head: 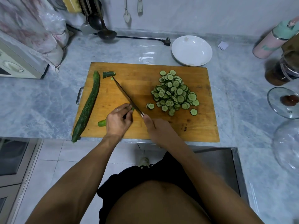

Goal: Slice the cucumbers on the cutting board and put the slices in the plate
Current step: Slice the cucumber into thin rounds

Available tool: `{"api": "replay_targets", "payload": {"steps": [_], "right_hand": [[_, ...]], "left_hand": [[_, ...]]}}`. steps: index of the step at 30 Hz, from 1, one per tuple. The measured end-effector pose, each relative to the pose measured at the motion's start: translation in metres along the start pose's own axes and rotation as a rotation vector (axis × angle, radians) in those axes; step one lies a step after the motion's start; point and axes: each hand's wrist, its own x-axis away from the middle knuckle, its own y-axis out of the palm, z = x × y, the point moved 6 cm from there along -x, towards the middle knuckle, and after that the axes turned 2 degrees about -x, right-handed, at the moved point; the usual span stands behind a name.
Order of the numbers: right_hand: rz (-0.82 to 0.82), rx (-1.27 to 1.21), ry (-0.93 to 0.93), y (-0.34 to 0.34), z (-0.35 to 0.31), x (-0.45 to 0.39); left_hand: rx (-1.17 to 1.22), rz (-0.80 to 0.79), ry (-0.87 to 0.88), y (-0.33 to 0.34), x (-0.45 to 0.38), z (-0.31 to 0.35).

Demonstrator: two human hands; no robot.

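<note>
Head view: cutting board [161, 131] meets the tabletop's near edge; left hand [117, 122] pins, seemingly, a cucumber stub [102, 123] beside the knife [127, 97], which the right hand [155, 128] grips.

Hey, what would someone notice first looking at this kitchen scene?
Probably the heap of cucumber slices on the right of the cutting board, and the long knife that the right hand holds across its middle. A whole cucumber lies along the left edge; the white plate behind holds no slices.

Home kitchen: marble-look counter [48, 97], ladles [103, 28] hanging on the tiled wall beyond the hands, small appliance [17, 62] far left, glass pot lid [282, 102] off right, wooden cutting board [194, 126] under the hands.
</note>
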Motion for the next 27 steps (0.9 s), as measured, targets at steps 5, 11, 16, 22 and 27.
{"api": "replay_targets", "payload": {"steps": [5,11,16,22,27], "right_hand": [[0.009,-0.008,-0.002,0.001,0.0,0.004],[-0.009,-0.003,-0.027,0.002,-0.007,0.011],[-0.016,-0.02,0.003,0.003,-0.008,0.011],[-0.011,-0.041,0.06,0.013,-0.005,-0.004],[0.014,-0.029,0.055,0.022,-0.006,-0.019]], "left_hand": [[0.041,-0.019,-0.05,-0.001,0.0,0.002],[0.081,-0.077,-0.07,0.0,-0.001,-0.003],[0.096,-0.084,-0.048,-0.001,-0.001,-0.001],[0.051,-0.093,0.007,-0.001,-0.001,-0.001],[0.038,-0.081,0.01,-0.001,-0.003,0.0]]}}
